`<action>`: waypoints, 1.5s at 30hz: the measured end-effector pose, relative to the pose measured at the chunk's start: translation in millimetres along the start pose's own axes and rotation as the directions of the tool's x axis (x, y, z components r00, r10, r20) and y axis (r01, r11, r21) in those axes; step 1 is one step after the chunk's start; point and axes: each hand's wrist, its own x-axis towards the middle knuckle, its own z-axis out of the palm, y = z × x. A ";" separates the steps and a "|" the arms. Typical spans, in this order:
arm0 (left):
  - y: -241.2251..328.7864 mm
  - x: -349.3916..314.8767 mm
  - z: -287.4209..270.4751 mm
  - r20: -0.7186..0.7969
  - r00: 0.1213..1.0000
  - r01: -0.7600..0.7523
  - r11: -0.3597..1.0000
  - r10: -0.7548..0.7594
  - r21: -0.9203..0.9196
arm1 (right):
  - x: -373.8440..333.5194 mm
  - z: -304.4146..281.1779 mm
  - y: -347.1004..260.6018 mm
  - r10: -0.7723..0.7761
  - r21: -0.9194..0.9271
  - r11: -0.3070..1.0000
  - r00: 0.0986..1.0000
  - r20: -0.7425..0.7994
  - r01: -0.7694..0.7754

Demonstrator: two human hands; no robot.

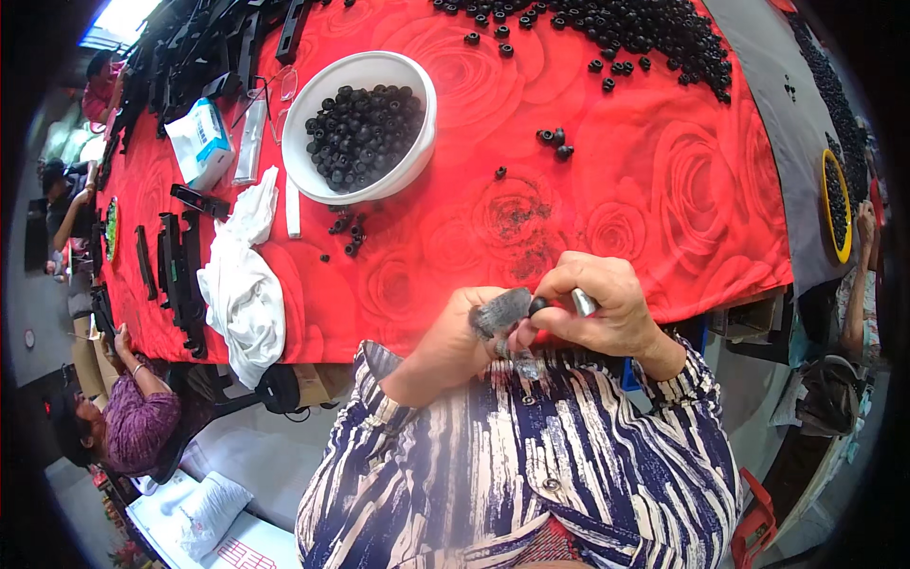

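Just past the table's near edge, my hands meet in front of my patterned shirt. My left hand (444,339) is closed, with a dark grey, worn-looking cover (502,313) over what seems to be its thumb. A small round black part (537,305) is pinched where the fingertips of both hands meet. My right hand (607,305) is curled around a silver metal tool (584,302), whose rounded end sticks out; its working end is hidden. Under the left fingers hangs something clear and shiny (527,364), too small to make out. Dark crumbs (526,228) lie on the red cloth ahead.
A white bowl (429,142) holds many black parts, with a large pile (654,43) at the far right. White cloth (242,294), long black pieces (175,270) and a tissue pack (201,144) lie left. Other people (137,417) work at the left and right.
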 end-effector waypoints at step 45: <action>3.6 9.5 -0.5 0.064 0.996 0.058 0.998 -0.057 -0.008 | -10.9 14.7 18.1 -0.545 -0.490 0.758 0.830 -0.115 0.430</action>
